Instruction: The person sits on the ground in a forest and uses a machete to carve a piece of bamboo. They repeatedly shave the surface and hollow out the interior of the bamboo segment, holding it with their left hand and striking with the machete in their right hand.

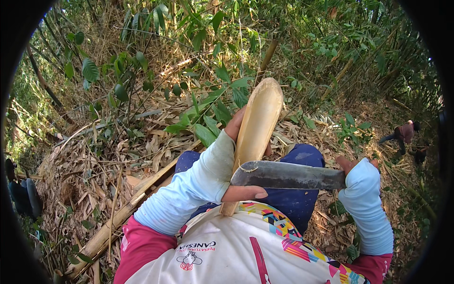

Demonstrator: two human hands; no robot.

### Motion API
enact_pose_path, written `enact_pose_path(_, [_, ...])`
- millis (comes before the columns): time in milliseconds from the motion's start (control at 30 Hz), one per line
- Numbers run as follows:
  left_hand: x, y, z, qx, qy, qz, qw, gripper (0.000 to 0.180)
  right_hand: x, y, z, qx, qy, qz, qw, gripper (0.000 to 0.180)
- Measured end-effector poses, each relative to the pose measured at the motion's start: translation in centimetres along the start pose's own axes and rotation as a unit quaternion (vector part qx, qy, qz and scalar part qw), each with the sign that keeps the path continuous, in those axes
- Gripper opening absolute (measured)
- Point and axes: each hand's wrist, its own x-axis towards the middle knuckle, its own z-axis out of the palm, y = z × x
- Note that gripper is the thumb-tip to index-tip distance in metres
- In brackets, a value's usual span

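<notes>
My left hand [221,156], in a light blue fingerless sleeve, grips a piece of split bamboo [257,123] from its left side. The piece is long and pale, with a hollow inner face and a rounded far end, and its narrow lower end rests against my shirt. My left thumb stretches out below the blade. In my right hand [353,171] is a machete [293,176], its handle mostly hidden by the fingers. The dark, wide blade points left and lies across the lower part of the bamboo, with a thin pale shaving near its tip.
A long bamboo pole [116,217] lies slanting on dry leaves at my left. Leafy green plants [208,120] grow just ahead, with dense thicket behind. Another person [404,135] is far off at the right. A dark shape [23,194] stands at the left edge.
</notes>
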Motion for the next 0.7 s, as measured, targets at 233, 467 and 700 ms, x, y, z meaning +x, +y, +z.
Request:
enact_pose_path(233, [0.1, 0.1, 0.7, -0.024, 0.054, -0.023, 0.998, 0.121, 0.0, 0.1, 0.3, -0.006, 0.014, 0.001, 1.0, 0.062])
enact_pose_path(467, [-0.3, -0.2, 0.4, 0.029, 0.06, -0.027, 0.997, 0.118, -0.4, 0.4, 0.8, -0.012, 0.036, 0.012, 0.999, 0.061])
enact_pose_path(700, [0.0, 0.5, 1.3, -0.044, 0.085, -0.085, 0.992, 0.115, -0.2, -0.2, -0.1, -0.015, -0.014, 0.073, 0.997, 0.057])
